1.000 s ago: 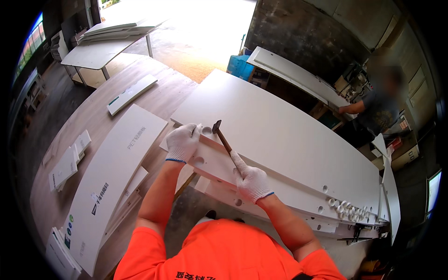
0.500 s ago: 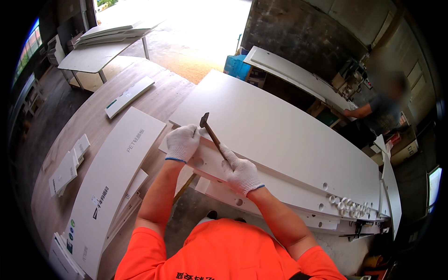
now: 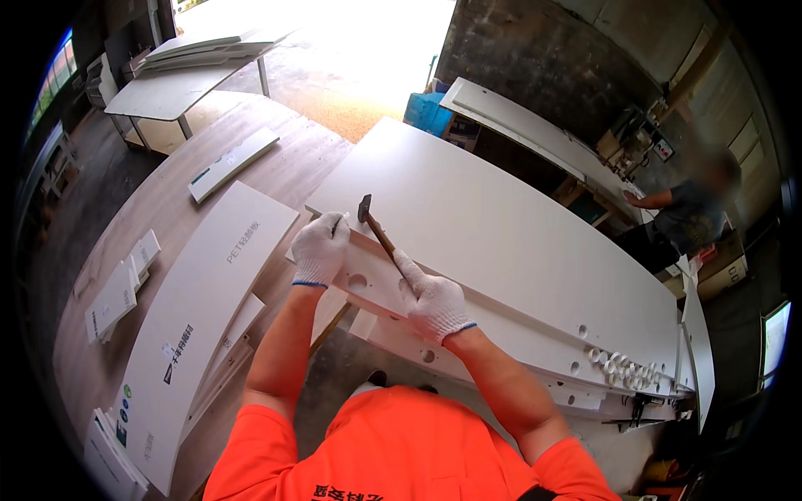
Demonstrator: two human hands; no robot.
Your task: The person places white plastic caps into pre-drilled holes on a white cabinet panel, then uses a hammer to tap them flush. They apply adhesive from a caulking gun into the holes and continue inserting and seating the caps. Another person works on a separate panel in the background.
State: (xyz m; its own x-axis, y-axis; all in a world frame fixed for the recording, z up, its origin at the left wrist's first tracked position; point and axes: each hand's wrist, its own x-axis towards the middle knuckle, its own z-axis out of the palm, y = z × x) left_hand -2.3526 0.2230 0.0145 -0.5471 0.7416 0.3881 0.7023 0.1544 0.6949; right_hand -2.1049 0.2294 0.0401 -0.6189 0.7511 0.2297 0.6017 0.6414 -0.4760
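Observation:
In a white knitted glove, my right hand point(image 3: 436, 307) is closed round the wooden handle of a hammer point(image 3: 383, 240). Its dark metal head points up and away, above the near left corner of a large white panel point(image 3: 484, 209). Beside that corner is my gloved left hand point(image 3: 322, 248), its fingers curled and pressed together. A small dark spot shows at its fingertips; what it is, I cannot tell. Under the large panel lies another white board point(image 3: 386, 282) with round holes along its near edge.
White cup-shaped round pieces point(image 3: 622, 369) cluster at the panel's right end. Printed white boards point(image 3: 219, 292) lie on the wood-toned surface at left. A person point(image 3: 689, 209) stands at a bench point(image 3: 535, 138) at the far right. A table with stacked boards point(image 3: 180, 92) stands far left.
My left hand has shifted slightly left and turned, its fingers drawn together. The hammer has stayed almost in place. The other person's arm has moved a little.

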